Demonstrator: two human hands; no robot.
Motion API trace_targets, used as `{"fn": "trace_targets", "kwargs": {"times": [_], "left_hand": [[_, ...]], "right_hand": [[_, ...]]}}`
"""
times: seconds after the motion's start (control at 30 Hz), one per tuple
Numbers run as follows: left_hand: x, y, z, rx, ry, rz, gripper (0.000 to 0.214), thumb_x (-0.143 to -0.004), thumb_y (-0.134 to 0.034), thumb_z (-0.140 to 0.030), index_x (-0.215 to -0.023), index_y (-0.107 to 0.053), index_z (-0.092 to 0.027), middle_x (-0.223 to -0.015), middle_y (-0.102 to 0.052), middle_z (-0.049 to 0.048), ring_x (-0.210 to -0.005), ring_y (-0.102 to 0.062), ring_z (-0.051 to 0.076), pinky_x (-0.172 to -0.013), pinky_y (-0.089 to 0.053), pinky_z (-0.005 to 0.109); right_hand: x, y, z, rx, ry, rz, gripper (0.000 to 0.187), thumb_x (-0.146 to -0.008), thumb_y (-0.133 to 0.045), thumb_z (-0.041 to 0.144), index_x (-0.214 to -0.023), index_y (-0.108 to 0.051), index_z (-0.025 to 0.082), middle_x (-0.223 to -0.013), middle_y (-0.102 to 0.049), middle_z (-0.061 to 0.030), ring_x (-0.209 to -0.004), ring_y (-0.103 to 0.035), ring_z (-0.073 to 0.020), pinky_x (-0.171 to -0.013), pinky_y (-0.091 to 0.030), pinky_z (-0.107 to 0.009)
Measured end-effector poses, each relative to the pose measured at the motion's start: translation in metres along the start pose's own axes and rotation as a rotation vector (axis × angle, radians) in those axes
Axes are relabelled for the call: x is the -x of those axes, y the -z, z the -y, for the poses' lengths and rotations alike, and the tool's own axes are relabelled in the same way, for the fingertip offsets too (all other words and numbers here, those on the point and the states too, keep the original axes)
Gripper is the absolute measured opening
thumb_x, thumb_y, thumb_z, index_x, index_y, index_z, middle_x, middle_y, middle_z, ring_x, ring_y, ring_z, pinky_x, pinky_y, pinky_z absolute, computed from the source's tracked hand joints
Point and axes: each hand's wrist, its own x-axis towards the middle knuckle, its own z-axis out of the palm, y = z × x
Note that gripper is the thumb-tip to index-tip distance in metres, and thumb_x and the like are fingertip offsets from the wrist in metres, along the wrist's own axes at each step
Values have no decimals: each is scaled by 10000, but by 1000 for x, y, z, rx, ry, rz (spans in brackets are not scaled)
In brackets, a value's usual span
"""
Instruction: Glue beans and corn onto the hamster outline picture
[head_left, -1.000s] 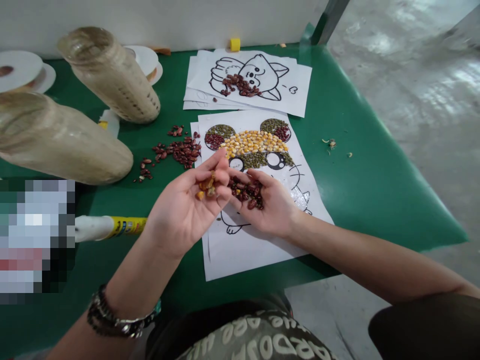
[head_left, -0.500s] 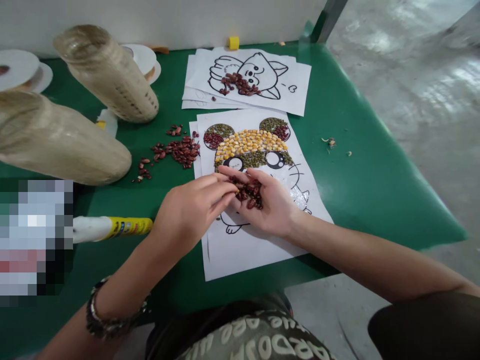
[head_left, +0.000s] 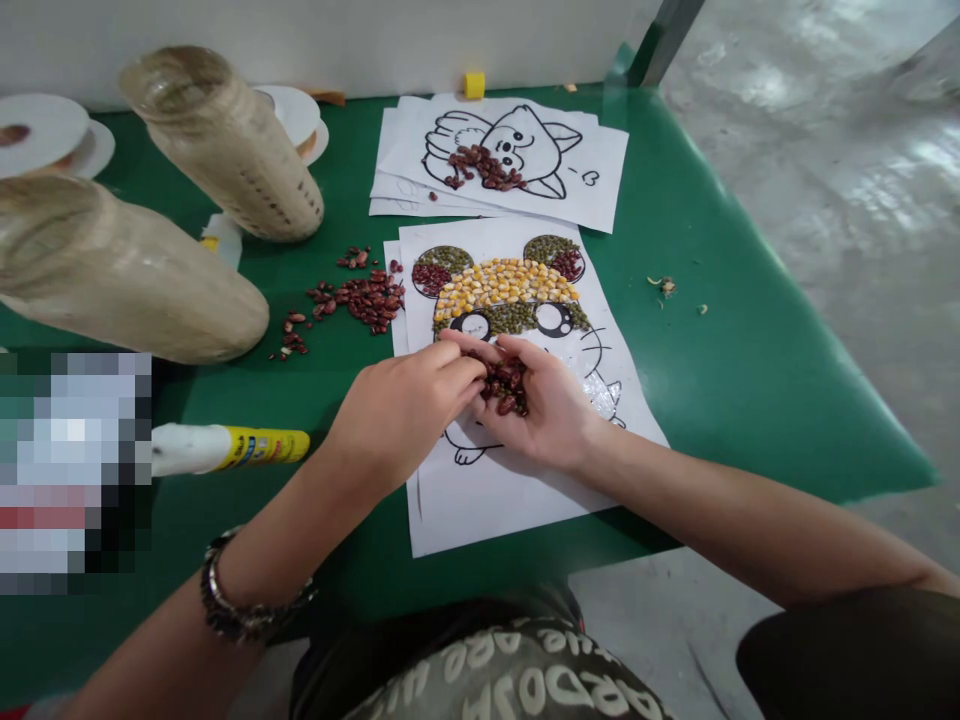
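Cupped palm up, my right hand (head_left: 551, 415) holds a small heap of dark red beans (head_left: 510, 388) over the drawing. My left hand (head_left: 412, 400) is closed in a pinch at the edge of that palm; whatever its fingertips grip is hidden. Beneath both hands lies a sheet with an outlined animal (head_left: 480, 510). Yellow corn kernels (head_left: 504, 280) fill its forehead, green beans (head_left: 517, 319) surround its eyes, and green and red beans fill its ears. The hands cover part of the face. Wet-looking glue (head_left: 600, 392) shines on its right side.
Loose red beans (head_left: 371, 300) lie left of the sheet, near a glue stick (head_left: 266, 446). Two cloudy bottles (head_left: 240, 160) stand at the left. Behind is a dog drawing (head_left: 592, 205) with red beans, plus a yellow cap (head_left: 474, 85). Scraps (head_left: 665, 287) lie right.
My left hand has shifted slightly right, its fingers now further into the right palm's edge. My right hand stays cupped around the red beans. The view has moved a little.
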Motion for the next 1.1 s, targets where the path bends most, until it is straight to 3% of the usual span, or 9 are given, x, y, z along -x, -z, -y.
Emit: {"fn": "trace_targets", "kwargs": {"times": [0.13,0.23,0.37,0.53,0.73,0.83,0.9,1.0,1.1], "left_hand": [[-1,8,-4,408,94,-168,128,-769,-528,-191,-809,-650,-189,-721,-605,15,-652,-533,130,-552,-385,218],[0,23,-9,1194,423,-190,148,-769,-488,-159,-650,-575,-169,-474,-376,-60,-404,-317,52,-394,-284,160],[4,39,-16,2235,778,-101,327,-827,-263,-102,-529,-385,-157,-472,-247,-77,-331,-197,22,-312,-177,132],[15,46,-25,2664,794,-284,340,-875,-222,-107,-583,-394,-135,-545,-362,-46,-407,-373,3,-375,-278,94],[61,75,-26,2586,560,-281,366,-877,-392,-264,-528,-401,-155,-459,-200,-85,-342,-152,25,-320,-141,146],[88,109,-10,2377,305,-434,351,-800,-535,-342,-510,-438,-170,-455,-233,-82,-351,-121,26,-310,-111,155],[92,134,12,2095,234,-746,356,-843,-472,-303,-510,-451,-182,-444,-253,-73,-353,-147,35,-302,-127,153],[74,156,57,1659,387,-1009,326,-868,-413,-166,-545,-459,-181,-431,-274,-68,-374,-188,38,-322,-158,171],[47,155,97,1467,476,-1019,188,-797,-484,-95,-635,-509,-186,-444,-292,-76,-380,-215,35,-367,-182,211]], "right_hand": [[1,-2,0,-47,34,-20,412,-877,-235,220,-621,-549,142,-496,-568,18,-502,-568,-58,-567,-492,-141],[4,-7,-1,-26,48,-51,398,-875,-237,208,-670,-570,138,-555,-611,-1,-600,-608,-78,-692,-513,-183],[7,-13,-4,29,59,-94,409,-873,-239,215,-855,-617,59,-731,-681,-68,-738,-633,-104,-772,-500,-192],[10,-22,-10,103,79,-144,394,-869,-287,219,-919,-626,25,-809,-690,-111,-820,-648,-137,-795,-503,-215],[13,-37,-12,127,127,-272,367,-873,-293,180,-894,-636,51,-886,-690,-116,-878,-650,-156,-765,-532,-214],[17,-45,-13,119,130,-297,374,-881,-282,179,-900,-633,49,-858,-693,-125,-880,-651,-161,-745,-544,-216],[20,-48,-15,129,134,-329,365,-879,-293,174,-893,-631,39,-834,-692,-136,-860,-657,-166,-724,-551,-210],[22,-53,-17,150,140,-345,339,-869,-312,154,-906,-629,39,-843,-690,-136,-858,-658,-173,-697,-558,-203],[22,-55,-18,139,151,-332,337,-862,-308,139,-929,-623,41,-864,-688,-136,-896,-648,-190,-690,-563,-214]]}}
